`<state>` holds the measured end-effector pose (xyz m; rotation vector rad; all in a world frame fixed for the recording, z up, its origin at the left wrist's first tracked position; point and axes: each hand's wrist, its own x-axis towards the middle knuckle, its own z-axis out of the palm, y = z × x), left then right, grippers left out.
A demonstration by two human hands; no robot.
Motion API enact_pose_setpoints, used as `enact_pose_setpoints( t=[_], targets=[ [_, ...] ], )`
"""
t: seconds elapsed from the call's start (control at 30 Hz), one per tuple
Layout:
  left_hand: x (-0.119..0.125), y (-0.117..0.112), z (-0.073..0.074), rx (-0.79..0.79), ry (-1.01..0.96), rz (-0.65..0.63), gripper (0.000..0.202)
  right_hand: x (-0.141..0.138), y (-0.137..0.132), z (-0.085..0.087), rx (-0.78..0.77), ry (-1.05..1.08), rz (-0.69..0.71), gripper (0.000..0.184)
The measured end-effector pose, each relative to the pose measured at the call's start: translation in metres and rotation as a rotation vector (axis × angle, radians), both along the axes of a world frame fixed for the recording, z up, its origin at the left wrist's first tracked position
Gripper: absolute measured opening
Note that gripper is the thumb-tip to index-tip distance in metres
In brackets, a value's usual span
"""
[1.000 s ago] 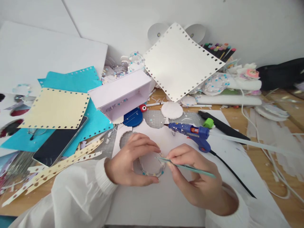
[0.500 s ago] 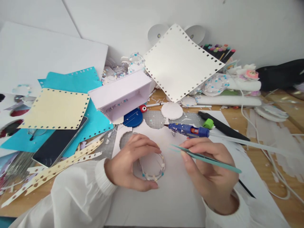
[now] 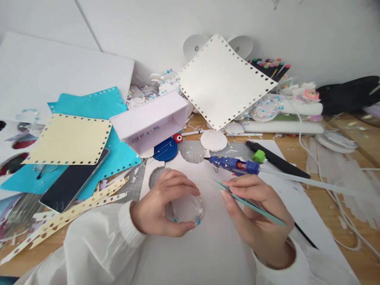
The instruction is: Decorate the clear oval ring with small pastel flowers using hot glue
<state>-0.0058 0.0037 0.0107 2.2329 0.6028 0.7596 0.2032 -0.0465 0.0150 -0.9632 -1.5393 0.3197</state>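
White paper (image 3: 190, 257) lines the desk (image 3: 18, 267) at lower centre. Over it, a beaded ring (image 3: 202, 206) is held between the left hand's (image 3: 163, 208) curved thumb and fingers; uneven squeezing could bend it or shed beads. Right hand (image 3: 264, 229), at lower right, palm turned inward, pinches green tweezers (image 3: 255, 206), tips clear of the ring. Careless lifting could knock the glue gun (image 3: 228, 163) just beyond.

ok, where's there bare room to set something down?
Bare: the white sheet between both sleeves, nearer than the beaded ring; a narrower gap between it and the right hand. Crowded: left, with phone and paper strips; farther back, around lilac box and glue gun.
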Motion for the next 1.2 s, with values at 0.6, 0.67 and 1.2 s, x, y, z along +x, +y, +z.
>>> enact_pose_setpoints(
  t=[0.6,0.67,1.2],
  targets=[
    [-0.006,0.005,-0.003,-0.140,-0.131,-0.022,0.061,-0.002,0.009,-0.005,-0.106,-0.215,0.084,0.021],
    [-0.007,0.004,-0.004,-0.205,-0.149,0.083,0.057,-0.002,0.008,-0.008,-0.125,-0.217,0.088,0.022],
    [0.002,0.003,-0.004,-0.188,-0.155,0.298,0.013,0.000,0.003,0.006,-0.040,-0.109,0.103,0.024]
  ],
)
